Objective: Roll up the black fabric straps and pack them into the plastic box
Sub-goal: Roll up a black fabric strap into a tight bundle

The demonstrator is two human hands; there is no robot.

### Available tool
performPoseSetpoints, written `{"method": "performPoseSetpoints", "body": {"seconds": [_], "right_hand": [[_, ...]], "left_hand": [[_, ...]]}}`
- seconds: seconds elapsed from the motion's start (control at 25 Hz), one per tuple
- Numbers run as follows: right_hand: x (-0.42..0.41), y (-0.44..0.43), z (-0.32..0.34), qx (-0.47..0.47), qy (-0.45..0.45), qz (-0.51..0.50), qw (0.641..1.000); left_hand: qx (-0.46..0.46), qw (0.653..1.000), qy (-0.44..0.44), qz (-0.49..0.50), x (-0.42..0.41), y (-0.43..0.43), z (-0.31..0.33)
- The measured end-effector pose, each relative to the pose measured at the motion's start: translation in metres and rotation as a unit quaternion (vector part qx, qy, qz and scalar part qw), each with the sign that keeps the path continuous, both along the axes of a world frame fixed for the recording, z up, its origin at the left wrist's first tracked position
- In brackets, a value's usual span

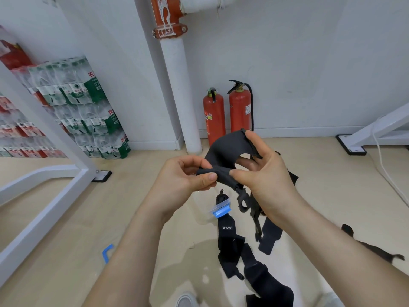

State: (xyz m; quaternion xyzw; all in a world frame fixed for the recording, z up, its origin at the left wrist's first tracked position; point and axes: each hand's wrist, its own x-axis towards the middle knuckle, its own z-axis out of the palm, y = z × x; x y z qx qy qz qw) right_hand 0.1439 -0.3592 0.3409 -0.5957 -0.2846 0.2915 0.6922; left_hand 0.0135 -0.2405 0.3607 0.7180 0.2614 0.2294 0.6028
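Both hands pinching one strap up in front of the extinguishers: left hand on its rolled end, right hand gripping the rest.

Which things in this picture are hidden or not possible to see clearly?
- Head view: part of the strap is covered by the left hand and right hand.
- The plastic box is mostly clear and partly behind a strap, so its shape is unsure.
- The shoe is cut off by the bottom edge.
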Motion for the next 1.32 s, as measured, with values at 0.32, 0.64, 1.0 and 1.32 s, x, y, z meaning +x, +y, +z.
{"method": "performPoseSetpoints", "body": {"seconds": [0.32,0.64,1.0,1.32], "right_hand": [[-0.004,-0.002,0.003,0.019,0.015,0.039,0.999],[-0.005,-0.004,0.002,-0.009,0.113,0.069,0.991],[0.001,-0.004,0.006,0.009,0.215,0.136,0.967],[-0.002,0.0,0.005,0.053,0.187,0.047,0.98]], "left_hand": [[-0.026,0.998,-0.057,0.012,0.008,-0.003,0.001],[0.107,0.991,-0.019,-0.081,0.007,-0.007,-0.002],[0.004,0.991,-0.043,-0.124,-0.01,0.007,0.001],[-0.025,0.997,-0.066,-0.028,-0.002,0.002,-0.001]]}}
